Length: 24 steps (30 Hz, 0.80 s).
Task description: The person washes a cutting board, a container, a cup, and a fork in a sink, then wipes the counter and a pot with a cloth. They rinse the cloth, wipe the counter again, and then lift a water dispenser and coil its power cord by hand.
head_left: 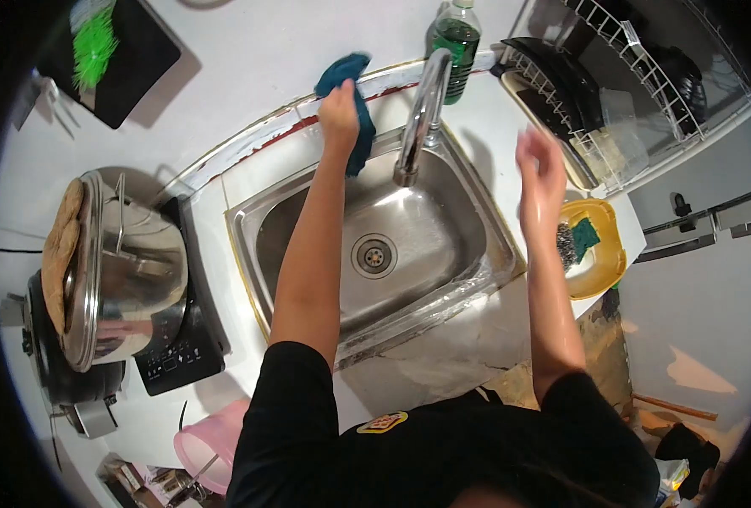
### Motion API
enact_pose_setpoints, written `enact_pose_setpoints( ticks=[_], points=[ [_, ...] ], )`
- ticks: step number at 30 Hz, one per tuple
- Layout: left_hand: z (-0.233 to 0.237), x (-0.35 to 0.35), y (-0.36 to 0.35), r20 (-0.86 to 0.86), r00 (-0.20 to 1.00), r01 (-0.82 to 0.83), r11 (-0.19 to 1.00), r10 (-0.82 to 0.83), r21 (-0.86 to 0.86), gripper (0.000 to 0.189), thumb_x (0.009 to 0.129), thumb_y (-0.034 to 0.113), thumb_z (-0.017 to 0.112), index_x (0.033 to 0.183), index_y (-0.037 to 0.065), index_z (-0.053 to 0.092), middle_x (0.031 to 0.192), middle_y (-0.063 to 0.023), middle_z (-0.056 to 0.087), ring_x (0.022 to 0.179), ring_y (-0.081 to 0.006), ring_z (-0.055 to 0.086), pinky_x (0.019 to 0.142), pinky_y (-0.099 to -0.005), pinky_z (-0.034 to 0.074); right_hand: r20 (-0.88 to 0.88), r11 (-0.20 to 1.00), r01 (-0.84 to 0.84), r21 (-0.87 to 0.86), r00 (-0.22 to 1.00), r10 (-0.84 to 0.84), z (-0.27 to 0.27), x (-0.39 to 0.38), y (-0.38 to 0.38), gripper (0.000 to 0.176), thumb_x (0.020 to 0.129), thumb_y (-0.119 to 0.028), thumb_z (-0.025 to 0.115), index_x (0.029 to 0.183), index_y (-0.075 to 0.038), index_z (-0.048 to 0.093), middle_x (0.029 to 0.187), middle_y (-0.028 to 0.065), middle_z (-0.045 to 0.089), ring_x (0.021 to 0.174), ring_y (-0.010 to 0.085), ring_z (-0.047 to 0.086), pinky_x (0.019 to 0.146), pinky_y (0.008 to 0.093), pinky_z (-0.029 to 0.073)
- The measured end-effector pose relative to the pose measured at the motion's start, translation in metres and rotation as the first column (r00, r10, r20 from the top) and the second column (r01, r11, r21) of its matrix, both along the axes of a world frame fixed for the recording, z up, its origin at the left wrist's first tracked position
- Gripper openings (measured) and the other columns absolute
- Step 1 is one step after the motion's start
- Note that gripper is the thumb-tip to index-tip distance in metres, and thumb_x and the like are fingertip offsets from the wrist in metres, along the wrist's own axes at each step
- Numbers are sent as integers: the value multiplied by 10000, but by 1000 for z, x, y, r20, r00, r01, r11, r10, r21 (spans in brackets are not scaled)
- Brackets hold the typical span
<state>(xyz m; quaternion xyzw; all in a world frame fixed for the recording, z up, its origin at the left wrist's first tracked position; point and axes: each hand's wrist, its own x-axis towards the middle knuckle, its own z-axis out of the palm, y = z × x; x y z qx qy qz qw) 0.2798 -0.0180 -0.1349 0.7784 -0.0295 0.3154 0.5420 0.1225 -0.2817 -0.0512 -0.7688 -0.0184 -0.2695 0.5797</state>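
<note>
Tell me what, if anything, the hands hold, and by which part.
The left hand grips the teal cloth near its middle; the right hand appears empty.

I'm standing in a kitchen, likely a home's: there's a steel sink [422, 233] with a tap [418, 117], a dish rack [688, 149], a big lidded pot [143, 275] and a yellow tub [614, 254] holding scrubbers [585, 237].

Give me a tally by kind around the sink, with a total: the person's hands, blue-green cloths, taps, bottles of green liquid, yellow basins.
Hands: 2 (left hand, right hand)
Blue-green cloth: 1
Tap: 1
Bottle of green liquid: 1
Yellow basin: 1
Total: 6
</note>
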Motion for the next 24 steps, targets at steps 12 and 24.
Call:
enact_pose_setpoints(
  ticks=[12,24],
  points=[
    [44,33,-39,388,874,209,948,-292,242,320,924,189,419,966,-96,558,1109,-241,558,988,-356,518,916,-349,368,-57,741,14,-671,996,-70,98,242,38,510,685,-306,674,1067,13,561,929,245,624,903,381,606,786,418,498],
    [1,90,-109,-22,720,632,641,-694,436,488,917,218,441,1332,-27,364,1367,-188,397,1263,-301,376,1083,-338,236,212,724,299,-622,954,-212,81,174,-58,401,708,-353,718,894,-26,580,728,111,607,666,162,582,622,294,466]
  ],
)
